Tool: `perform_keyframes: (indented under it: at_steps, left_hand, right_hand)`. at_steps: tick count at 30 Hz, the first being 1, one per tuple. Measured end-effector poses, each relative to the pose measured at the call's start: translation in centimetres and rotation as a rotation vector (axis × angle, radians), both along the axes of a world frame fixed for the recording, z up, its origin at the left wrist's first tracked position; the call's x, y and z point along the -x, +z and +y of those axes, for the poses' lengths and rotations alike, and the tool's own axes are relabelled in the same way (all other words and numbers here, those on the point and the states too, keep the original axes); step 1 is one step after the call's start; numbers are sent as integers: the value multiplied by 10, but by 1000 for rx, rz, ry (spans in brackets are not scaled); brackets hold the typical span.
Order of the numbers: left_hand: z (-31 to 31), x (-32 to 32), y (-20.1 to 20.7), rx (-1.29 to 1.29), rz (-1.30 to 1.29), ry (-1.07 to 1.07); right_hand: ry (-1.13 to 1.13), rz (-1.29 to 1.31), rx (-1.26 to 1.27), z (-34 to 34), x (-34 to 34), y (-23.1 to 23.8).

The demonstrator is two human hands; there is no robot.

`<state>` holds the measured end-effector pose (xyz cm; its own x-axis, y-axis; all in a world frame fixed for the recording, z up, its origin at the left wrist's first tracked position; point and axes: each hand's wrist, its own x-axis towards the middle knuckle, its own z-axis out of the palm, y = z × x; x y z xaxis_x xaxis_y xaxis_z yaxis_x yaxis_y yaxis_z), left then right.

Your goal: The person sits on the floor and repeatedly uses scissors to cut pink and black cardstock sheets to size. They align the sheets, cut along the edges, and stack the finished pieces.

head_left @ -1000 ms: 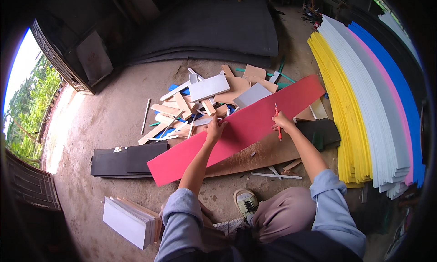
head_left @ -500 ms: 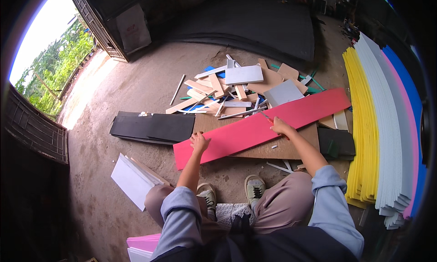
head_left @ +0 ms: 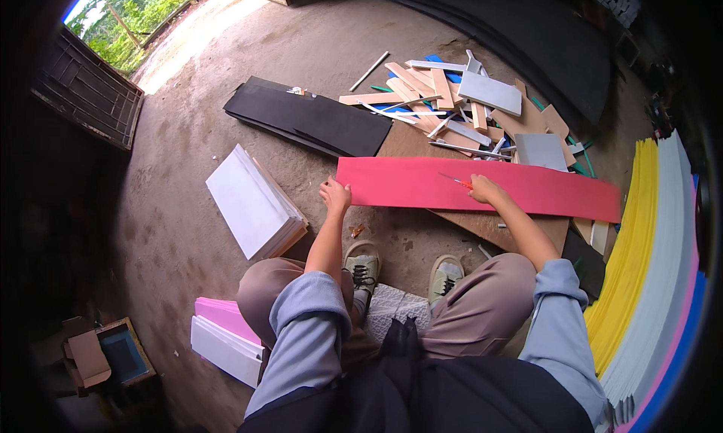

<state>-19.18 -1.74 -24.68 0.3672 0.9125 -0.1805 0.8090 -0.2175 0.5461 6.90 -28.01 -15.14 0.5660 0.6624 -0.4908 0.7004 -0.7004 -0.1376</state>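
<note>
In the head view, the left hand [head_left: 335,195] pinches one end of a matte, long rectangular red sheet [head_left: 403,183] spanning a flat brown board [head_left: 536,230], while the right hand [head_left: 488,190] curls around a slim red-handled tool [head_left: 465,184] at mid-sheet.

From the middle of my view, a heap of scraps [head_left: 443,90], tan, white, blue and green, spreads over the floor [head_left: 181,199] at one o'clock, with large black sheeting [head_left: 527,34] beyond it. Black sheets [head_left: 316,117] lie stacked at eleven, a white-faced stack [head_left: 248,199] at nine. Pink sheets [head_left: 224,318] lie beside white sheets [head_left: 222,352] at half past seven. An open box [head_left: 90,359] sits at eight, its inside perhaps blue; that corner is dark to me. A barred gate [head_left: 90,86] stands at ten, yellow sheets [head_left: 621,260] at half past three.
</note>
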Motion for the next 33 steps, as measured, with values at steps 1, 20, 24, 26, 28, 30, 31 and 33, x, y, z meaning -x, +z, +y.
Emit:
perform_keyframes:
  at_steps: [1, 20, 24, 26, 28, 30, 31, 33]
  left_hand:
    - [7, 2, 0, 16, -16, 58]
    - [23, -36, 6, 127, -62, 133]
    - [81, -13, -12, 226, -104, 191]
    - [87, -12, -13, 340, -190, 226]
    - [47, -46, -5, 584, -318, 234]
    - [51, -34, 11, 590, -314, 239]
    - [53, -36, 19, 600, -337, 227]
    - [56, -38, 32, 517, -383, 192]
  right_hand:
    - [13, -1, -4, 2, 0, 0]
    - [-312, 75, 96, -61, -45, -46]
    - [-405, 42, -30, -30, -23, -45]
    - [-524, -21, -132, -30, -21, -53]
    - [-699, -126, -219, -78, -47, -73]
    - [-1206, -56, -536, -66, -44, -68]
    - [-1459, -42, -709, -66, -48, -53]
    - [-1677, 284, -1198, -97, -82, -66]
